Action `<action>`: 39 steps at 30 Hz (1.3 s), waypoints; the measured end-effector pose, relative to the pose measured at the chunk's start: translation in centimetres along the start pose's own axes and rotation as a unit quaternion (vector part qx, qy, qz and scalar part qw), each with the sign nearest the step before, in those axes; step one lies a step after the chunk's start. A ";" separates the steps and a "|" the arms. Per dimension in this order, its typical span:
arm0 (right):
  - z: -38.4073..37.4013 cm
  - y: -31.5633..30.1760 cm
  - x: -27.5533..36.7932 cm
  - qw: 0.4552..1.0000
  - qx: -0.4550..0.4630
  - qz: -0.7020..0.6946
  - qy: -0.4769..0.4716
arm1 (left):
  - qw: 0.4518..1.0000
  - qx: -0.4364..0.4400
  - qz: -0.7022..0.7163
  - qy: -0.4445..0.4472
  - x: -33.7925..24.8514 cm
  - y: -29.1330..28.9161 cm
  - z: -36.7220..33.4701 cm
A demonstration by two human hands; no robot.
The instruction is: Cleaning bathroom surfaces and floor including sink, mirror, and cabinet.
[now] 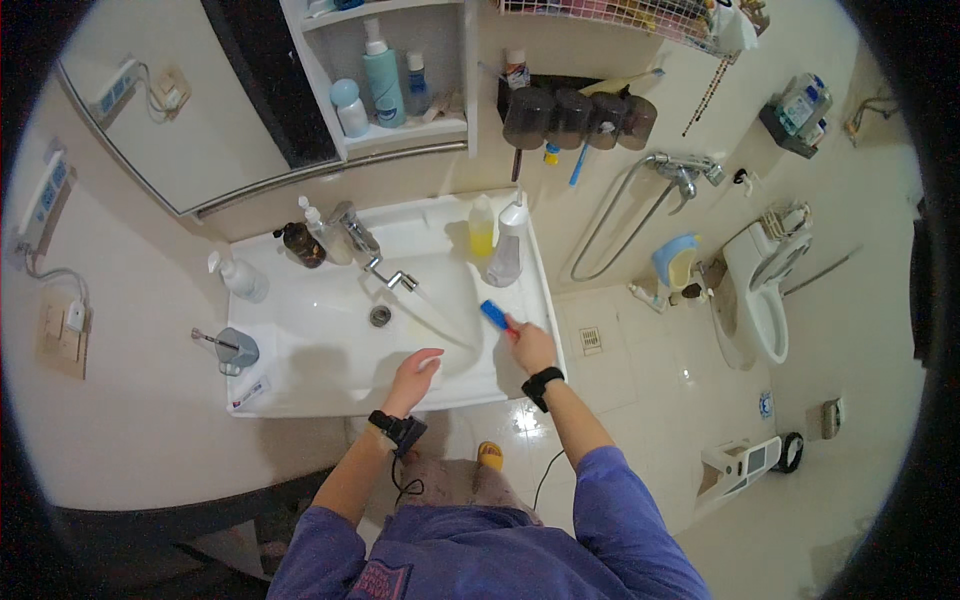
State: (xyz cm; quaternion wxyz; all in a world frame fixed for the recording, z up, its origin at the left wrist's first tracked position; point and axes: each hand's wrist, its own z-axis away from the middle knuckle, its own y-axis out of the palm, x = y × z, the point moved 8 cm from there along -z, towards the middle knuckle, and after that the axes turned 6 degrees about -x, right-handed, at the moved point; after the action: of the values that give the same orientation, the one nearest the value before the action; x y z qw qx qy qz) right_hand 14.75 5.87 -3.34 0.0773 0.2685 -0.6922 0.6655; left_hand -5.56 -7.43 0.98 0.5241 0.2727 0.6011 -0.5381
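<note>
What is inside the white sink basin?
A round metal drain and a stream of water from the faucet show inside the sink basin. The left hand hides part of its front side, so anything directly beneath that hand cannot be seen.

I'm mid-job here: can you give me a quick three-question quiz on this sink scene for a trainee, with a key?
1. Which hand holds the blue tool?
2. True or false: the left hand holds nothing.
3. What colour is the liquid in the small bottle beside the white-topped clear bottle: A) green, B) yellow, C) red?

Key: 1. The right hand. 2. True. 3. B.
</note>
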 end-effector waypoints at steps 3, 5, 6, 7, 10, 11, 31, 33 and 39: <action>0.6 -0.2 0.6 0.996 0.047 0.054 -0.059 | 1.000 -0.006 0.000 -0.017 -0.1 0.4 -0.8; -1.5 -2.1 -2.3 0.998 0.009 0.058 -0.017 | 1.000 -0.002 0.003 -0.021 -1.6 0.8 -0.4; -2.5 -3.4 -2.8 0.998 -0.022 0.052 -0.012 | 1.000 0.002 0.007 -0.027 -2.0 0.9 -0.3; -3.2 -3.5 -2.6 0.998 -0.024 0.048 -0.014 | 1.000 0.001 0.007 -0.026 -2.0 1.0 -0.3; -3.5 -2.0 -0.9 0.998 -0.006 0.054 -0.018 | 1.000 -0.004 0.017 -0.002 -1.4 2.0 -0.4; -2.7 -2.0 0.2 0.998 -0.015 0.045 -0.050 | 1.000 0.001 0.007 -0.030 -0.7 2.4 -0.6; 3.7 -6.3 -7.0 0.980 0.026 -0.197 0.019 | 0.966 -0.063 -0.252 -0.012 -8.8 9.4 -18.0; 4.4 -6.1 -7.9 0.974 0.058 -0.211 0.056 | 0.974 -0.057 -0.219 0.004 -8.0 10.0 -18.3; 5.4 -5.9 -9.5 0.960 0.033 -0.274 0.046 | 0.954 -0.134 -0.264 0.040 -8.6 10.9 -17.8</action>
State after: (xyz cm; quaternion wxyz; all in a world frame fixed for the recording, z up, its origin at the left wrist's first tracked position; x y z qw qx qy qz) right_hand 26.94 3.36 -3.09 0.2794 0.4194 -0.5653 0.6530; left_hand 0.76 14.12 2.75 0.3709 0.0532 0.7386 -0.5604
